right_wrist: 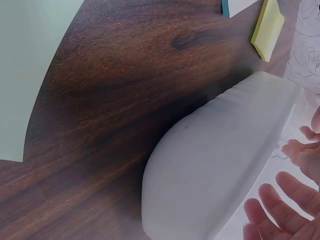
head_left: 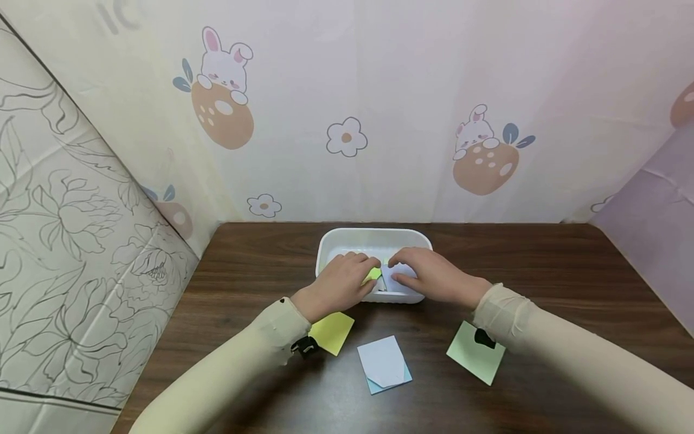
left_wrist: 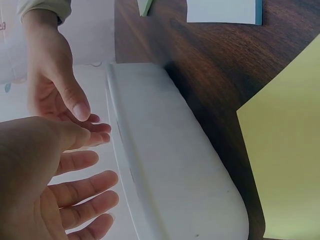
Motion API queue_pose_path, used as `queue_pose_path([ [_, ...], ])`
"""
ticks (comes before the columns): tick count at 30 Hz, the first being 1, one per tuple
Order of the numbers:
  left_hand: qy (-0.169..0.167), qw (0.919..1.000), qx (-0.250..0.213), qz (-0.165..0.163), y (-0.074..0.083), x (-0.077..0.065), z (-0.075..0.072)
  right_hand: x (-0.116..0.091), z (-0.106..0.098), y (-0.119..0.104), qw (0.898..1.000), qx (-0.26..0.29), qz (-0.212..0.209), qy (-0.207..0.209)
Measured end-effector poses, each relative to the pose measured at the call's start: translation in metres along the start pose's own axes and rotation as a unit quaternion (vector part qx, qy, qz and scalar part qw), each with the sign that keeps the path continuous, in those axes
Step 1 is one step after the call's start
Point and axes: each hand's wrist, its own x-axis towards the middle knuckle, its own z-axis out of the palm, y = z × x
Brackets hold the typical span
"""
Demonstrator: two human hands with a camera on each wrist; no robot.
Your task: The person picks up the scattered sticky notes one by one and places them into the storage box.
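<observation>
A white plastic bin (head_left: 374,230) stands against the wall, and both hands reach over its near rim. My left hand (head_left: 340,283) is above the left half, its fingers relaxed and slightly bent, with nothing visible between them. Facing it, my right hand (head_left: 438,276) hangs over the right half, thumb and fingers apart and holding nothing. Inside the bin, a bright yellow-green piece (head_left: 374,274) shows beside the left fingertips; the left hand hides part of it. In the left wrist view, the fingertips of both hands come close together above the bin's side (left_wrist: 165,145).
On the dark wooden table (head_left: 260,265), a yellow sticky-note pad (head_left: 333,333) lies partly under the left forearm. A white-topped pad with blue below (head_left: 382,361) is at the middle front. A pale green pad (head_left: 474,355) lies by the right wrist.
</observation>
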Motion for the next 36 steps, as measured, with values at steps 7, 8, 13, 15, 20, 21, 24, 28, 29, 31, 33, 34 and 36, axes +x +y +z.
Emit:
queue_pose_path([
  [7, 0.0, 1.0, -0.009, -0.003, 0.0, -0.004, -0.003, -0.003, 0.0, -0.006, 1.0, -0.002, -0.007, -0.003],
  [8, -0.001, 0.9999, -0.011, -0.005, 0.0, -0.005, -0.004, -0.004, 0.0, -0.007, 1.0, -0.001, -0.01, -0.003],
  [13, -0.004, 0.9999, -0.015, -0.006, 0.0, -0.01, -0.005, -0.007, 0.0, -0.012, 1.0, 0.001, -0.022, 0.001],
  [15, -0.002, 0.9998, -0.017, -0.006, -0.001, -0.011, -0.005, -0.009, 0.0, -0.013, 1.0, -0.002, -0.026, 0.003],
  [20, 0.003, 0.9999, -0.015, -0.005, 0.0, -0.015, -0.006, -0.01, 0.002, -0.016, 0.999, -0.009, -0.046, 0.008],
  [21, 0.004, 0.9999, -0.013, -0.004, 0.0, -0.016, -0.006, -0.01, 0.003, -0.017, 0.998, -0.01, -0.053, 0.011],
  [24, 0.007, 0.9999, -0.011, -0.004, 0.0, -0.018, -0.007, -0.011, 0.003, -0.019, 0.997, -0.015, -0.072, 0.018],
  [28, 0.005, 0.9998, -0.017, -0.004, 0.0, -0.02, -0.008, -0.012, 0.003, -0.024, 0.996, -0.018, -0.08, 0.021],
  [29, 0.006, 0.9998, -0.02, -0.004, 0.0, -0.02, -0.008, -0.013, 0.003, -0.025, 0.996, -0.019, -0.08, 0.02],
  [31, 0.007, 0.9997, -0.023, -0.004, 0.0, -0.021, -0.008, -0.013, 0.003, -0.028, 0.997, -0.018, -0.079, 0.019],
  [33, 0.005, 0.9996, -0.026, -0.006, 0.0, -0.023, -0.009, -0.014, 0.003, -0.029, 0.997, -0.017, -0.079, 0.017],
  [34, 0.003, 0.9996, -0.028, -0.008, -0.001, -0.024, -0.009, -0.015, 0.003, -0.03, 0.997, -0.017, -0.079, 0.016],
  [36, -0.003, 0.9995, -0.029, -0.012, -0.001, -0.025, -0.009, -0.015, 0.003, -0.032, 0.996, -0.015, -0.081, 0.015],
])
